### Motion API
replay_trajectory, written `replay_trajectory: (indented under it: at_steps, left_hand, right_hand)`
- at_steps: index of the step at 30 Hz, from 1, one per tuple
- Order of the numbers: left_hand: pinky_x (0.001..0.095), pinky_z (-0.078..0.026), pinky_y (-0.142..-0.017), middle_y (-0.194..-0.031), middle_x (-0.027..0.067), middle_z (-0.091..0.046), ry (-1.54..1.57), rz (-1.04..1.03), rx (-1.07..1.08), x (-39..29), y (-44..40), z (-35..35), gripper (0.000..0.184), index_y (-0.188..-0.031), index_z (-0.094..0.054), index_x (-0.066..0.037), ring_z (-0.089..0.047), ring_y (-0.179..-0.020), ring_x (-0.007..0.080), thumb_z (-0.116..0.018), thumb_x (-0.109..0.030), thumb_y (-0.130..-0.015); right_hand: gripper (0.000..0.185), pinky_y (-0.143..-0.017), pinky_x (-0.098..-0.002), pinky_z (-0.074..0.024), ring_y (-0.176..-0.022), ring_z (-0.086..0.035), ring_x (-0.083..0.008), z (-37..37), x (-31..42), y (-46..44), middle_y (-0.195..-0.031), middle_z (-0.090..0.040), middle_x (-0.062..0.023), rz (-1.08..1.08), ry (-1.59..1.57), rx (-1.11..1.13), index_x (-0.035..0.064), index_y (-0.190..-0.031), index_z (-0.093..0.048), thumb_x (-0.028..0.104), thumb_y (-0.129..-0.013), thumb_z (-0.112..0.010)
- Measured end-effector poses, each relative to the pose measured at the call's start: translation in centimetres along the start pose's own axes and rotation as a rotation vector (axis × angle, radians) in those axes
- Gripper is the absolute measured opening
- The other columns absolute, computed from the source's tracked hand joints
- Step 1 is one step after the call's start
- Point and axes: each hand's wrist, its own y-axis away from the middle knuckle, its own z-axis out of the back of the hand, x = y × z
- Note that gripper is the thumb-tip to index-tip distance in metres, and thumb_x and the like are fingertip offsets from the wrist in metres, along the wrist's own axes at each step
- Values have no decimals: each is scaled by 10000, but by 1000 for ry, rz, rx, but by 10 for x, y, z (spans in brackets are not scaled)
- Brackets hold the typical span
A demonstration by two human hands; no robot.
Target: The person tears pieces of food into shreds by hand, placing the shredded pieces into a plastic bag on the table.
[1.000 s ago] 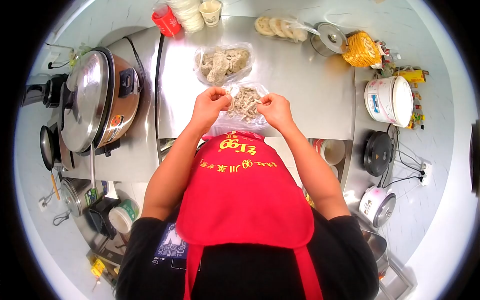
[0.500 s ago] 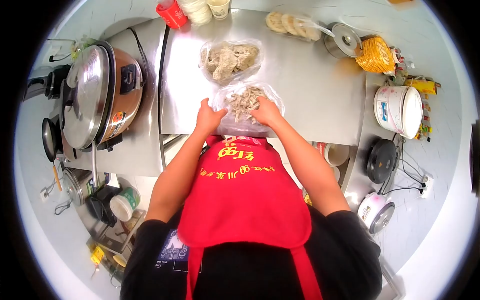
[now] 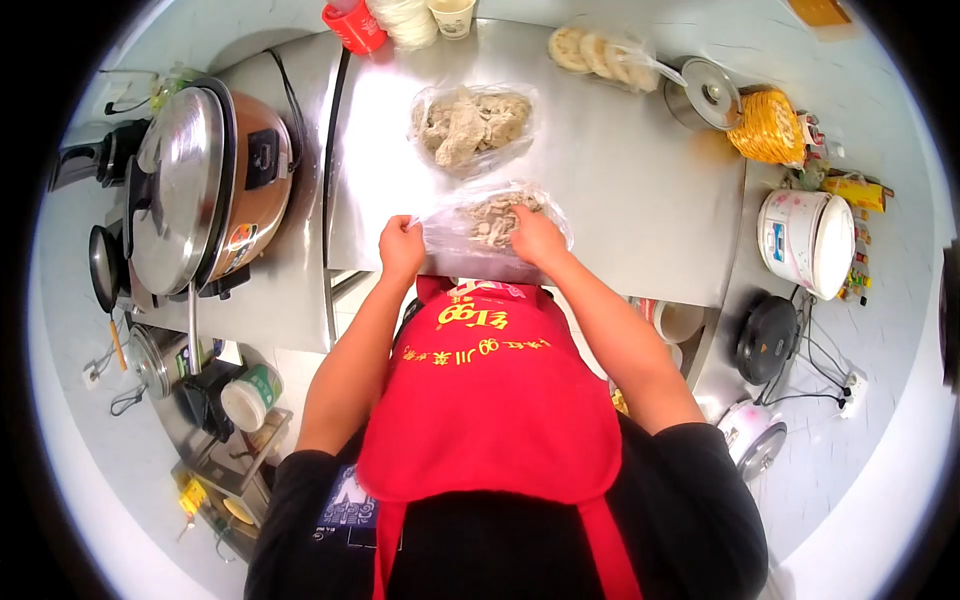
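Observation:
A clear plastic bag lies near the table's front edge, with pale brown shredded pieces, apparently meat, on its right part. My left hand pinches the bag's left edge and holds it stretched out to the side. Curled fingers of my right hand are in among the shredded meat, at the right of the pile; their tips are partly hidden. Just beyond lies a second clear bag with larger chunks of similar brown meat, which neither hand touches.
A large cooker stands at the left. Along the back are a red container, paper cups and bagged flatbreads. A lidded metal pot and a white rice cooker stand at the right. Steel table lies between them.
My left hand has closed from open fingers onto the bag's edge and drawn it left. My right hand stays at the shredded meat, its fingers now more curled. The view has shifted slightly.

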Motion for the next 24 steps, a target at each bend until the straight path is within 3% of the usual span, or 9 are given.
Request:
replay_trajectory:
  at_steps: [4,6,7,10,11,14,15,20,24]
  left_hand:
    - [299,-470,-634,-752,72,-614,197,142,112,-6,-7,-4,233,-962,-640,15,-580,-717,133,-610,-202,-881]
    - [321,-467,-659,-757,89,-618,211,195,220,-6,-14,-6,274,-931,-644,21,-579,-714,160,-629,-246,-870]
    - [321,-467,-659,-757,89,-618,214,189,213,-27,-9,0,274,-931,-644,21,-579,-714,160,-629,-246,-870]
    - [382,-486,-742,-787,137,-606,-138,-57,148,-63,12,18,353,-950,-642,28,-589,-752,262,-682,-304,-837]
    - [382,-486,-742,-787,137,-606,-138,-58,140,-61,14,19,353,-950,-642,28,-589,-752,262,-682,-304,-837]
    - [405,-455,-860,-1015,184,-587,-231,-386,-80,-55,20,22,361,-1060,-600,10,-569,-954,328,-700,-233,-812]
    - [405,-455,-860,-1015,184,-587,-230,-388,-88,-57,25,24,361,-1060,-600,10,-569,-954,328,-700,-233,-812]
    - [418,-458,-876,-990,178,-613,-95,-642,112,-75,49,15,149,-934,-640,-14,-577,-985,354,-669,-80,-804]
    - [402,-492,-829,-1016,166,-622,-64,-674,146,-85,58,13,142,-935,-652,-17,-602,-958,328,-673,-80,-810]
  right_hand:
    - [432,-887,-470,-502,-1013,-628,-386,8,-12,2,-1069,-664,-205,3,59,-54,152,-1248,-580,201,-819,-572]
    - [326,-861,-470,-509,-973,-638,-385,5,-5,-6,-1022,-676,-199,104,137,82,135,-1134,-656,205,-830,-562]
    - [326,-861,-470,-509,-973,-638,-385,13,7,-6,-1022,-676,-199,111,139,76,135,-1134,-656,205,-830,-562]
    - [191,-803,-478,-519,-900,-643,-396,39,51,-4,-914,-682,-202,191,-98,-130,81,-866,-707,202,-832,-564]
    - [191,-803,-478,-519,-900,-643,-396,52,64,-8,-914,-682,-202,199,-98,-131,81,-866,-707,202,-832,-564]
    - [259,-786,-472,-522,-892,-648,-395,80,97,-33,-937,-681,-215,245,-242,-265,61,-985,-677,260,-834,-607]
    - [365,-784,-464,-526,-892,-655,-387,85,109,-45,-945,-683,-219,192,-161,-287,22,-1069,-622,300,-832,-625]
    - [780,-860,-444,-518,-967,-663,-366,63,139,-100,-1047,-669,-227,-16,-62,-211,-72,-1277,-419,442,-767,-709]
    - [664,-792,-416,-543,-934,-673,-339,48,143,-109,-1044,-662,-232,-75,-86,-260,-37,-1234,-477,377,-770,-709]
